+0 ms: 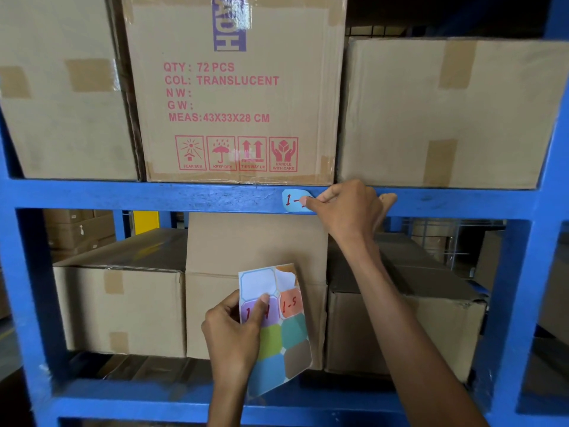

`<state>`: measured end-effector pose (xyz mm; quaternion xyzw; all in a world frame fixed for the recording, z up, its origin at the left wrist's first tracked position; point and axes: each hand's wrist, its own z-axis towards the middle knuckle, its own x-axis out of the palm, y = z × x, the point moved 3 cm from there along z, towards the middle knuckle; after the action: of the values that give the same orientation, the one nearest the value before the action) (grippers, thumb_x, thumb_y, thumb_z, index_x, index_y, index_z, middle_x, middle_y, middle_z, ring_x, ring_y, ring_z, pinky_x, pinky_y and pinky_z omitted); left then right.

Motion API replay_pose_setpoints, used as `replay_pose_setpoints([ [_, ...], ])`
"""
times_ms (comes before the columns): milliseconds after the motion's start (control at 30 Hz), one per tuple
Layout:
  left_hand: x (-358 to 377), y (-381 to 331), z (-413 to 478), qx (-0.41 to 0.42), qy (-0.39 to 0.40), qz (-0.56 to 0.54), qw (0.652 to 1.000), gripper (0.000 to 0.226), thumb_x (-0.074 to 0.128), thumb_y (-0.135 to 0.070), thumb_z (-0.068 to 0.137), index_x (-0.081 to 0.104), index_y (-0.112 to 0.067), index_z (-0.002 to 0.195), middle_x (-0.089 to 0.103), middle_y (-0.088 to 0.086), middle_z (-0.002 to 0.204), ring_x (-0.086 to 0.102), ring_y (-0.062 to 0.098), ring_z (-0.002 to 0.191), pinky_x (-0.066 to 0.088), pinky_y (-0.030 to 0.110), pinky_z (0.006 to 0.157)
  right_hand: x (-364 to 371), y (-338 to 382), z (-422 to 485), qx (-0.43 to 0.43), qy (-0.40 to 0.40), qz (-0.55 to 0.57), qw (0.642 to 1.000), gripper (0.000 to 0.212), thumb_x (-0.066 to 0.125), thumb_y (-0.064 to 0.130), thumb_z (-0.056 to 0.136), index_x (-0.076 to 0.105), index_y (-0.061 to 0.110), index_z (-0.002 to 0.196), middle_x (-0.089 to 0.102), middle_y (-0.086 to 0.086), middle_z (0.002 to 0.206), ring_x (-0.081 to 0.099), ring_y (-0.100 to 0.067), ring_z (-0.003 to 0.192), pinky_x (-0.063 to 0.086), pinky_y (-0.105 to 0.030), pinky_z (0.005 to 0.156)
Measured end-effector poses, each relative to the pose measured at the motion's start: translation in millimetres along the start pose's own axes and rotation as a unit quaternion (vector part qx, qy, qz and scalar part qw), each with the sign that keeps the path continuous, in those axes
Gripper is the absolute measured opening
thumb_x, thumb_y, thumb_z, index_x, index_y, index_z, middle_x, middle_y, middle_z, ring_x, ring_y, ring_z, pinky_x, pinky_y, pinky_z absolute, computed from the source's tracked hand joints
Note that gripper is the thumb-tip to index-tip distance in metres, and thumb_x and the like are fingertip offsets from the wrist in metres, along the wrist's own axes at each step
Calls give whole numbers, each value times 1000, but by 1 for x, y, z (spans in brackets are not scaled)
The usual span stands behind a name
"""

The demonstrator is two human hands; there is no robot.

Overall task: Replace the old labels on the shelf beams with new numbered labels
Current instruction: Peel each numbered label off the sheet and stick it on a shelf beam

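A blue steel rack [27, 272] fills my view, cardboard boxes [446, 112] stacked on it. At nine o'clock a yellow post [146, 221] shows behind; at three o'clock, wire mesh [443, 232] in dim light.

carton [234, 87] "QTY: 72 PCS", sticker sheet [292, 331] "1-5", label [292, 200] "1-"

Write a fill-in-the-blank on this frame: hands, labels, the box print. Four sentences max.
1. The right hand holds the right end of a light blue label on the ____ shelf beam.
2. The left hand holds a sticker sheet with its ____ across the purple sticker.
3. The orange sticker on that sheet reads ____.
4. The printed box above the beam says QTY: ____ PCS.

Missing words: blue; thumb; 1-5; 72
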<state>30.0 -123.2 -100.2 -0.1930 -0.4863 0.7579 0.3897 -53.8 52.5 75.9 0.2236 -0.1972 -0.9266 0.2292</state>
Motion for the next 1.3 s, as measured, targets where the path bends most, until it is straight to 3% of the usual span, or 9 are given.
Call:
replay_pose_setpoints([
  [167,0,0,-1,-1,5,-3,1000,21,80,-15,86,78,-30,72,78,-12,68,64,5,58,56,36,58,-12,-4,23,11,60,-19,998,53,84,72,57,73,21,66,75,0,73,67,-21,76,52,-41,83],
  [233,-1,1,0,-4,6,-9,1000,18,80,-15,86,79,-27,73,78,-8,68,64,10,60,58,41,60,-16,-10,30,23,80,15,996,51,87,67,57,75,19,67,75,-1,75,63,-18,70,45,-27,55],
  [333,-1,3,-1,-4,5,-6,1000,20,80,-15,86,78,-28,70,77,-9,66,62,10,59,57,40,59,-16,-14,29,18,84,49,995,45,87,62,65,75,19,68,76,3,75,62,-13,68,31,-20,47],
  [500,-4,4,-2,-9,5,-5,1000,15,81,-17,86,79,-26,74,78,-9,68,65,12,60,60,44,62,-13,-4,-14,-148,-97,82,981,14,72,28,86,69,18,95,68,2,88,62,-22,86,44,-34,70],
  [567,-6,6,-1,-9,1,-2,1000,18,81,-17,85,79,-28,72,78,-10,68,64,8,58,59,41,61,0,0,-40,-253,-148,76,953,28,64,19,88,68,13,115,67,-5,111,59,-26,103,42,-38,82],
  [700,-15,8,2,-9,-14,21,1000,30,81,-16,85,73,-38,66,75,-19,65,61,-2,53,54,27,54,48,-2,-62,-316,0,-49,947,77,56,34,94,26,7,159,20,-12,169,13,-29,158,18,-48,126],
  [900,-27,12,6,-17,-38,17,999,31,82,-16,85,72,-39,67,75,-19,63,61,-1,51,54,29,55,67,-5,-60,-322,2,-158,934,96,48,62,94,4,11,163,-5,-13,171,-5,-33,159,-7,-60,125],
  [1067,-25,9,3,-5,-29,6,1000,30,82,-13,85,73,-36,67,74,-24,63,60,-9,50,47,12,48,67,-5,-61,-331,23,-175,927,103,51,66,91,3,8,162,-4,-14,171,-5,-32,159,4,-60,126],
  [1300,-22,14,4,-23,-40,1,999,29,82,-16,84,72,-36,65,74,-21,62,67,1,57,55,24,52,63,-5,-64,-366,45,-156,916,101,57,51,90,1,8,162,-5,-11,172,-6,-30,159,10,-56,127],
])
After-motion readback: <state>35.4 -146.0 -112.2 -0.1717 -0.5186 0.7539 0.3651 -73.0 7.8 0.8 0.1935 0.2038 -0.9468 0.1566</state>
